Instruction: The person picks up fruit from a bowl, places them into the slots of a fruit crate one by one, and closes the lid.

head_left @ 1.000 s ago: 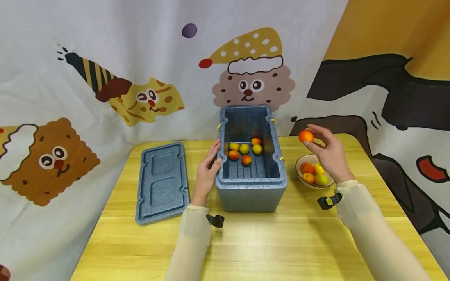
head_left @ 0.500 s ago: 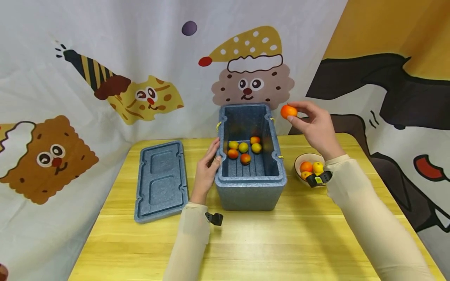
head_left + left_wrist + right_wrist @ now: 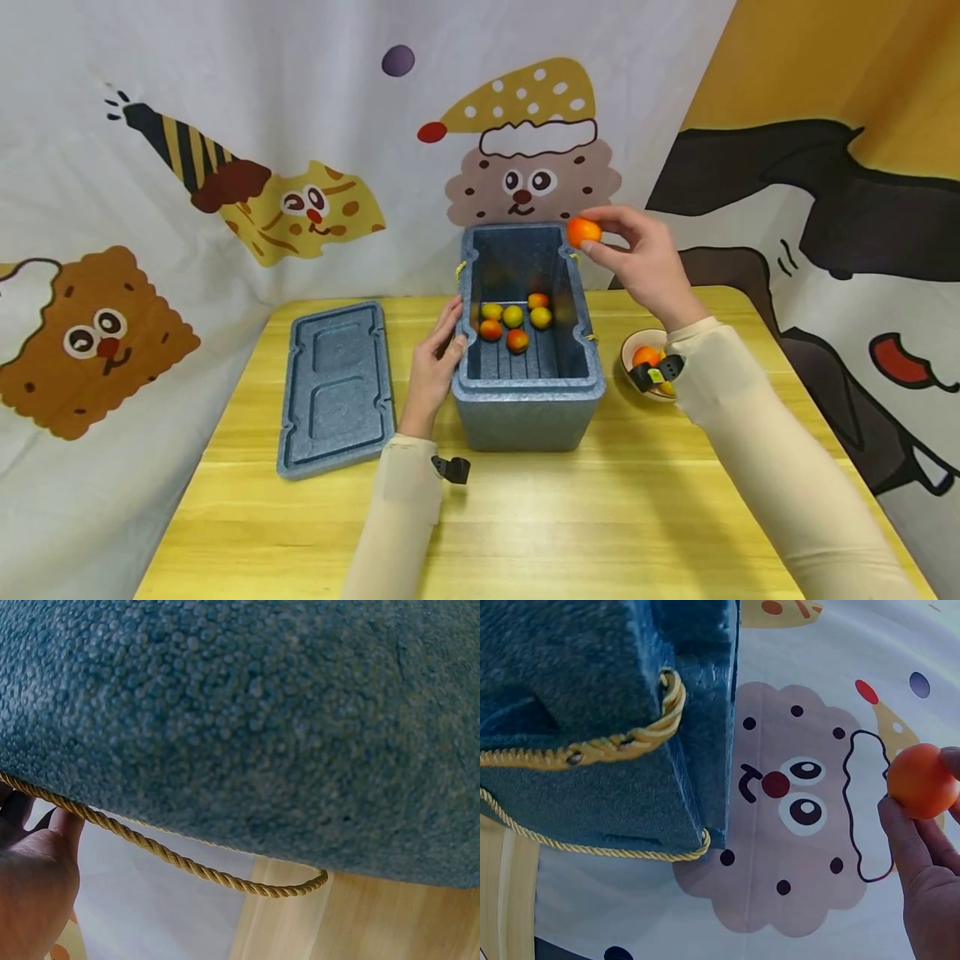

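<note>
My right hand (image 3: 645,260) pinches a small round orange-red fruit (image 3: 583,232) between thumb and fingertips, above the right far rim of a grey-blue foam box (image 3: 528,425). The fruit (image 3: 922,781) looks smooth in the right wrist view. Inside the box lie several small yellow and red-orange fruits (image 3: 513,316). My left hand (image 3: 432,367) rests against the box's left outer wall, with fairly straight fingers and the thumb at the rim. In the left wrist view, that hand (image 3: 37,877) is by a yellow rope (image 3: 180,861) along the foam wall.
A matching foam lid (image 3: 337,392) lies flat left of the box. Right of it, a bowl (image 3: 628,379) with several fruits is partly hidden by the right wrist. The wooden table (image 3: 525,533) ends at a cartoon-printed cloth (image 3: 300,83) behind.
The right hand has carried the orange-red fruit up and left, from above the bowl to the box's far right rim. The left hand stays against the box.
</note>
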